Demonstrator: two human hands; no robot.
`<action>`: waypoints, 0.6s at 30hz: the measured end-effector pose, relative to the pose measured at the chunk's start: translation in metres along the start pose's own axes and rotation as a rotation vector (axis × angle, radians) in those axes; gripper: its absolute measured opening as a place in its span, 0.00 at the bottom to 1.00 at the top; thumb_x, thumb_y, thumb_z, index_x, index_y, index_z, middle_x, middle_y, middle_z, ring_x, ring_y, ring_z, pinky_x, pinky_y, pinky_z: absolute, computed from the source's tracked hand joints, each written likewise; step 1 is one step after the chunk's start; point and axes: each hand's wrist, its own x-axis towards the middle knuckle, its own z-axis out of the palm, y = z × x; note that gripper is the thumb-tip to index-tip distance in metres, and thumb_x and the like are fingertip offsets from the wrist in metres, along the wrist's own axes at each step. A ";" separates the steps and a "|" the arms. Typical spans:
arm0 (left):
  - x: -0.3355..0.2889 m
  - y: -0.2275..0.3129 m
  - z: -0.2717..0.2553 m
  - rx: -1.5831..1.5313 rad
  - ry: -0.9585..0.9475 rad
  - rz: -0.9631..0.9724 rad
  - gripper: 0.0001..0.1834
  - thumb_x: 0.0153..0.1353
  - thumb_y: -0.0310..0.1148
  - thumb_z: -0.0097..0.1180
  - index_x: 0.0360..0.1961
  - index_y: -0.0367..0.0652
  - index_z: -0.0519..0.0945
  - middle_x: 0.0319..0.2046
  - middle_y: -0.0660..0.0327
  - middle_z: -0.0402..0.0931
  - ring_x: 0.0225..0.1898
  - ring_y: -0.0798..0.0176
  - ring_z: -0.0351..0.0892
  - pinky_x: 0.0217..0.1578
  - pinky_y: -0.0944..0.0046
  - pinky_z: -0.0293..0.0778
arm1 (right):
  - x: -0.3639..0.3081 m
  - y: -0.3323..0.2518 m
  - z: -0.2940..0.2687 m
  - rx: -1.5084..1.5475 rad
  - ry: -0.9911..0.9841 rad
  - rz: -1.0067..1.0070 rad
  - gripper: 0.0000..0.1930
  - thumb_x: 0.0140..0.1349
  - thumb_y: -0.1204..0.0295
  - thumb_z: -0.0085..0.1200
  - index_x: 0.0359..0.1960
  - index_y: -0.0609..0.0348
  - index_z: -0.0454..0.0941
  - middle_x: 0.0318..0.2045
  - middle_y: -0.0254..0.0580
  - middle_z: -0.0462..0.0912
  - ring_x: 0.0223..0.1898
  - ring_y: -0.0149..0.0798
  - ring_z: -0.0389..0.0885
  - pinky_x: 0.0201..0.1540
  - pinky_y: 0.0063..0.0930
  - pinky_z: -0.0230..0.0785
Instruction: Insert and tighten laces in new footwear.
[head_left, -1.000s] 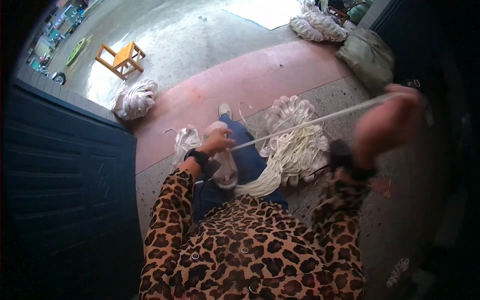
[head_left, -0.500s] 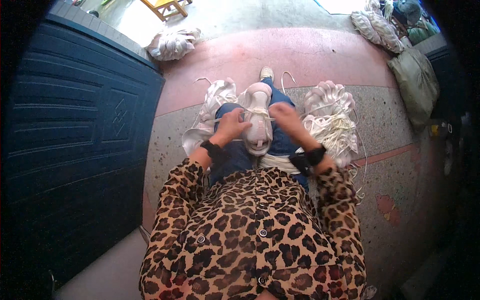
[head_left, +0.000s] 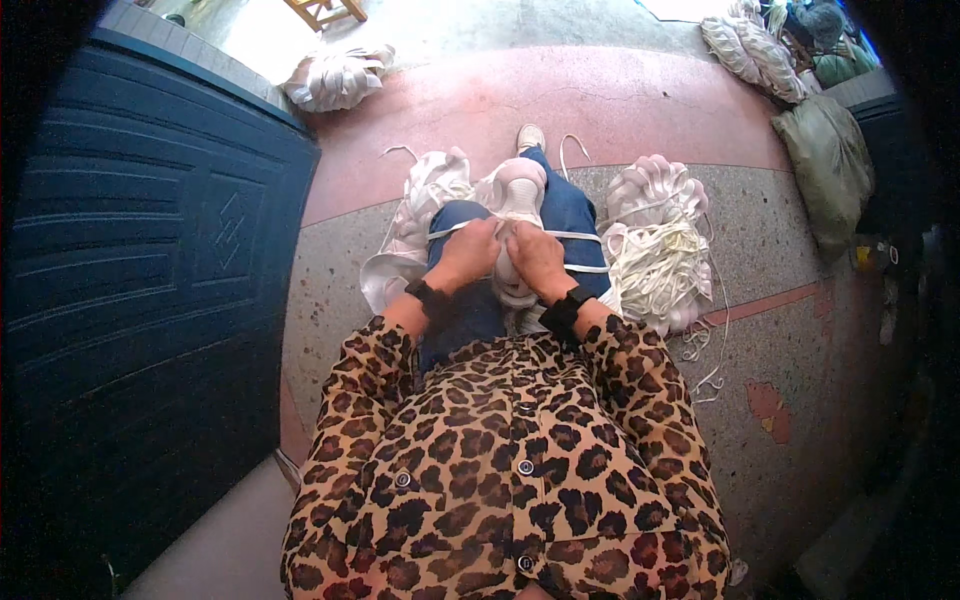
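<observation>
Speckled stone floor with red band, I note pale wound cord bundle (head_left: 515, 215) on the blue-trousered lap, white strand across it, left hand (head_left: 468, 252) and right hand (head_left: 535, 255) pinching the bundle, loose cord heap (head_left: 660, 265) beside, hands slightly closer together than half a second ago.

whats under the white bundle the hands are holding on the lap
The white bundle lies on the blue-jeaned legs, with white cord crossing them. The left hand and right hand cover its near end, so the part beneath them is hidden.
</observation>
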 end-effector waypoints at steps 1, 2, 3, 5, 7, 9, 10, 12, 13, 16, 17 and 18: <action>0.000 -0.001 0.002 0.007 0.003 0.014 0.18 0.61 0.33 0.51 0.50 0.37 0.76 0.40 0.40 0.80 0.45 0.35 0.80 0.46 0.42 0.76 | 0.000 -0.002 0.001 -0.003 0.003 -0.008 0.12 0.65 0.62 0.52 0.38 0.58 0.78 0.30 0.56 0.84 0.34 0.59 0.84 0.37 0.51 0.76; 0.001 -0.001 0.003 0.013 0.005 0.028 0.18 0.61 0.33 0.51 0.51 0.37 0.75 0.39 0.40 0.80 0.45 0.34 0.80 0.46 0.41 0.76 | 0.003 -0.004 0.003 -0.002 0.005 -0.019 0.12 0.65 0.62 0.52 0.39 0.58 0.78 0.30 0.56 0.84 0.34 0.59 0.84 0.37 0.51 0.76; 0.001 0.000 0.002 0.022 0.011 0.043 0.19 0.61 0.32 0.51 0.52 0.38 0.75 0.39 0.40 0.80 0.45 0.34 0.80 0.45 0.41 0.76 | 0.005 -0.007 0.003 -0.017 -0.007 -0.017 0.11 0.65 0.62 0.52 0.38 0.57 0.78 0.30 0.55 0.84 0.34 0.59 0.85 0.37 0.51 0.76; -0.002 0.004 0.002 0.057 -0.010 -0.019 0.20 0.61 0.31 0.49 0.54 0.37 0.74 0.39 0.39 0.78 0.46 0.35 0.79 0.46 0.42 0.75 | 0.008 -0.010 0.002 -0.045 -0.029 -0.015 0.11 0.66 0.62 0.52 0.37 0.56 0.78 0.30 0.54 0.85 0.34 0.58 0.85 0.36 0.51 0.77; -0.003 0.014 -0.004 0.056 -0.008 -0.080 0.21 0.61 0.31 0.50 0.55 0.38 0.73 0.40 0.38 0.78 0.46 0.36 0.79 0.46 0.42 0.75 | 0.009 -0.009 0.000 -0.078 -0.047 -0.009 0.10 0.65 0.63 0.52 0.36 0.56 0.79 0.30 0.54 0.85 0.33 0.58 0.85 0.35 0.51 0.77; -0.007 0.020 -0.010 0.025 0.020 -0.150 0.20 0.60 0.32 0.52 0.54 0.40 0.73 0.42 0.40 0.79 0.46 0.37 0.80 0.45 0.41 0.76 | 0.008 -0.007 0.001 -0.077 -0.039 -0.031 0.10 0.65 0.63 0.52 0.35 0.56 0.79 0.30 0.53 0.85 0.33 0.57 0.85 0.35 0.51 0.77; -0.010 0.021 -0.010 0.025 0.032 -0.126 0.20 0.60 0.31 0.52 0.54 0.40 0.73 0.42 0.40 0.79 0.46 0.37 0.80 0.45 0.41 0.76 | 0.006 -0.005 0.003 -0.069 -0.033 -0.040 0.10 0.65 0.63 0.52 0.35 0.56 0.79 0.30 0.53 0.85 0.33 0.57 0.85 0.35 0.51 0.77; -0.015 0.021 -0.010 0.024 0.061 -0.077 0.20 0.59 0.31 0.52 0.53 0.40 0.74 0.42 0.41 0.79 0.46 0.36 0.80 0.45 0.41 0.76 | 0.005 -0.002 0.003 -0.058 -0.023 -0.053 0.10 0.65 0.63 0.52 0.36 0.55 0.79 0.30 0.53 0.85 0.33 0.57 0.85 0.35 0.51 0.78; -0.015 0.017 -0.008 0.013 0.097 -0.048 0.19 0.59 0.30 0.52 0.53 0.40 0.75 0.41 0.41 0.80 0.45 0.35 0.80 0.44 0.40 0.76 | 0.005 -0.001 0.002 -0.063 -0.025 -0.060 0.10 0.65 0.63 0.52 0.36 0.55 0.79 0.30 0.53 0.85 0.33 0.57 0.85 0.36 0.51 0.78; -0.009 -0.003 0.009 -0.027 0.165 0.029 0.18 0.59 0.29 0.51 0.51 0.40 0.77 0.40 0.42 0.80 0.42 0.34 0.80 0.44 0.41 0.76 | 0.011 -0.002 0.009 -0.089 -0.046 -0.092 0.10 0.65 0.64 0.50 0.35 0.56 0.80 0.30 0.54 0.85 0.33 0.58 0.85 0.36 0.49 0.78; -0.004 -0.009 0.014 -0.042 0.160 0.047 0.17 0.59 0.29 0.51 0.50 0.40 0.78 0.40 0.42 0.81 0.42 0.33 0.80 0.44 0.41 0.76 | 0.013 -0.003 0.010 -0.093 -0.056 -0.103 0.10 0.65 0.65 0.50 0.34 0.57 0.80 0.30 0.54 0.85 0.33 0.58 0.86 0.35 0.49 0.78; 0.000 -0.015 0.015 -0.086 0.148 0.062 0.17 0.60 0.30 0.51 0.50 0.40 0.79 0.39 0.42 0.81 0.42 0.34 0.80 0.45 0.42 0.76 | 0.017 -0.006 0.009 -0.087 -0.068 -0.116 0.09 0.64 0.68 0.50 0.32 0.58 0.80 0.29 0.55 0.85 0.33 0.57 0.86 0.34 0.47 0.78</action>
